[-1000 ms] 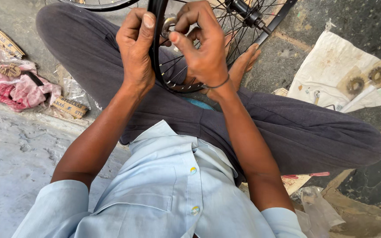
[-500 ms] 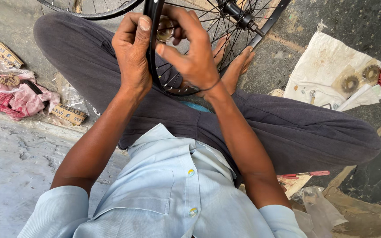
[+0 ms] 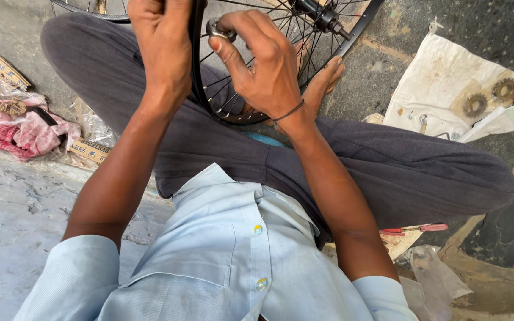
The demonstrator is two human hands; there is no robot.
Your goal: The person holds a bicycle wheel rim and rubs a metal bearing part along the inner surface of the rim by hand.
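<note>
A black spoked bicycle wheel (image 3: 352,41) stands upright between my crossed legs, its hub (image 3: 319,15) near the top edge. My left hand (image 3: 162,47) grips the black rim from the left side. My right hand (image 3: 263,65) pinches a small round metal tool (image 3: 214,28) against the rim, thumb and fingers closed on it. My bare foot (image 3: 322,83) shows behind the spokes. Part of the wheel is cut off by the frame's top.
A white cloth (image 3: 447,83) at the right carries two toothed sprockets (image 3: 476,105) and small metal parts. A red-handled tool (image 3: 414,228) lies by my right knee. Pink rags and cardboard scraps (image 3: 25,131) sit at the left. Crumpled plastic (image 3: 429,273) lies at the lower right.
Both hands and the wheel sit higher in view and closer now. My right hand has shifted on the rim, fingers curled tighter on the metal tool.
</note>
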